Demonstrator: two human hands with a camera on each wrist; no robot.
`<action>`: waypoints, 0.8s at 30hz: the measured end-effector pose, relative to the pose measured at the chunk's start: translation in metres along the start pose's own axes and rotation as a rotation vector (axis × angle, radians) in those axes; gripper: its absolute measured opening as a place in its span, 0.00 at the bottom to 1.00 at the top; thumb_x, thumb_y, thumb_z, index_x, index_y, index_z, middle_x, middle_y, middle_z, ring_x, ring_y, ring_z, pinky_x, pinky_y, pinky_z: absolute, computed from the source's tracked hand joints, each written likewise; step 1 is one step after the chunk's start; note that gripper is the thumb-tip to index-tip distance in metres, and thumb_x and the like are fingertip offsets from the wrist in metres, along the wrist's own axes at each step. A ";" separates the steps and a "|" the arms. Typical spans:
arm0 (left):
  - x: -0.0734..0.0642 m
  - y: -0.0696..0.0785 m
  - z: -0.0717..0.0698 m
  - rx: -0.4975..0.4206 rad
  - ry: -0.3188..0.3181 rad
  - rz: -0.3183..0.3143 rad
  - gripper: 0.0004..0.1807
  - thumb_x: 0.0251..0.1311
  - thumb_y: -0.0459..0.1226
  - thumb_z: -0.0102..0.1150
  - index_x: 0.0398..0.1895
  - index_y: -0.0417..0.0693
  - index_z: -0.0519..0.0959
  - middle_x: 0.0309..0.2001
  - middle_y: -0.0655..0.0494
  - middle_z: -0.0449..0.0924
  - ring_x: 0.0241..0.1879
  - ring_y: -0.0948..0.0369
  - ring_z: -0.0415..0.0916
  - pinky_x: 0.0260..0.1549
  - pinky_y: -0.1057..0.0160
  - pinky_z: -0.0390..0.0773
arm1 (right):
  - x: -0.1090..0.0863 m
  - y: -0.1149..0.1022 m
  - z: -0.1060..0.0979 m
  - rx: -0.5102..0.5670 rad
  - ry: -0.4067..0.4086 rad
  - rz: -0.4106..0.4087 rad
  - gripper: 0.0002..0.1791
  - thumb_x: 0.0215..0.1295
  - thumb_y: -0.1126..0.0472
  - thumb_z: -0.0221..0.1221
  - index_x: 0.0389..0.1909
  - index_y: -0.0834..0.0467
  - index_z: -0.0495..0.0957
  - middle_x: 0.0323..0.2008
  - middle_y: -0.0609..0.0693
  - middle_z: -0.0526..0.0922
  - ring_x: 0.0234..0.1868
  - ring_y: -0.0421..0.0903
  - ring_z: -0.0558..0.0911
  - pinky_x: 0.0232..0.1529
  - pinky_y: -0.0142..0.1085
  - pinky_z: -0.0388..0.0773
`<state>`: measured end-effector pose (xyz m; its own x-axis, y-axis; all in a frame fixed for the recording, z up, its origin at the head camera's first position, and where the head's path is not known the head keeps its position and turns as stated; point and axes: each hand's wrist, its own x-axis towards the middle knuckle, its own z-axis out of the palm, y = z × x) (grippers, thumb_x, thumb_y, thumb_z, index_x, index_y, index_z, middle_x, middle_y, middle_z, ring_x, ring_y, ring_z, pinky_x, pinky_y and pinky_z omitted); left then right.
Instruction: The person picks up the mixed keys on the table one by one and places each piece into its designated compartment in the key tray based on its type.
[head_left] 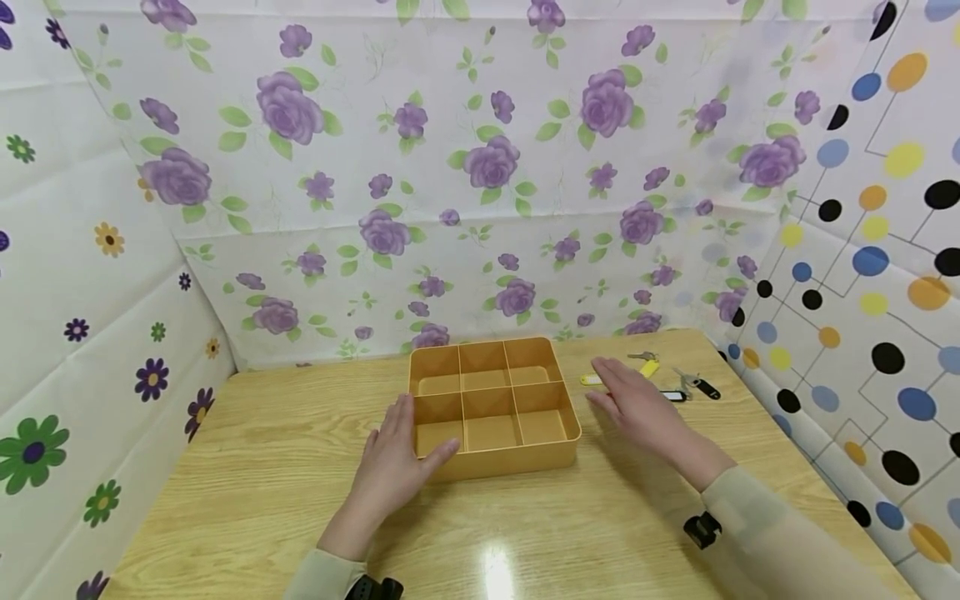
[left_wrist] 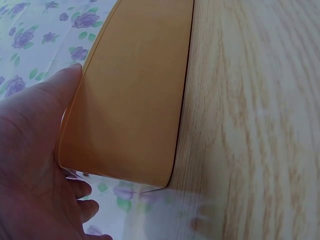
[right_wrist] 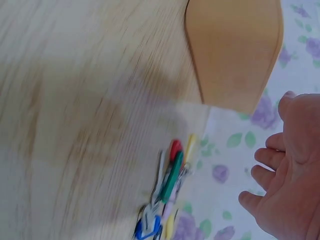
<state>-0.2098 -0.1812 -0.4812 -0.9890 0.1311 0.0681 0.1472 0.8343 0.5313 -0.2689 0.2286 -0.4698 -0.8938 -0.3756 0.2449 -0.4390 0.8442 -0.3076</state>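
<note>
A tan six-compartment organizer box (head_left: 504, 462) stands on the table with nothing in its compartments. My left hand (head_left: 386, 467) is at its front left corner, fingers extended along the left wall and thumb by the front rim. In the left wrist view the thumb (left_wrist: 67, 82) lies right at the box's edge. My right hand (head_left: 641, 407) is to the right of the box, fingers straight, holding nothing. Under and beyond it lie keys with tags, among them a black key tag (head_left: 707, 388) and a yellow key tag (head_left: 591, 380). The right wrist view also shows a green key tag (right_wrist: 172, 176).
The wood-grain table (head_left: 262, 467) extends left and in front of the box. A flowered cloth (head_left: 330, 167) hangs behind the table's back edge. A dotted cloth (head_left: 862, 333) borders the right side, and another flowered cloth (head_left: 97, 350) the left.
</note>
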 end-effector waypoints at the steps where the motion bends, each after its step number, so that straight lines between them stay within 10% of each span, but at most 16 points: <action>1: 0.000 0.000 0.000 0.000 -0.001 0.000 0.67 0.72 0.73 0.56 0.91 0.37 0.37 0.90 0.39 0.36 0.88 0.41 0.34 0.81 0.28 0.40 | 0.000 0.004 0.000 -0.004 -0.004 0.011 0.38 0.91 0.47 0.51 0.85 0.68 0.59 0.82 0.69 0.63 0.83 0.71 0.61 0.79 0.68 0.60; 24: 0.000 -0.002 0.001 -0.005 -0.014 -0.009 0.71 0.68 0.79 0.51 0.91 0.39 0.36 0.90 0.41 0.35 0.88 0.41 0.33 0.81 0.30 0.40 | 0.018 0.048 -0.001 -0.126 -0.047 0.036 0.38 0.84 0.48 0.62 0.80 0.71 0.68 0.75 0.73 0.72 0.77 0.75 0.68 0.74 0.69 0.67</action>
<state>-0.2104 -0.1820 -0.4835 -0.9900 0.1308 0.0518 0.1381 0.8326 0.5364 -0.3063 0.2623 -0.4790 -0.9133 -0.3591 0.1920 -0.3943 0.8978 -0.1963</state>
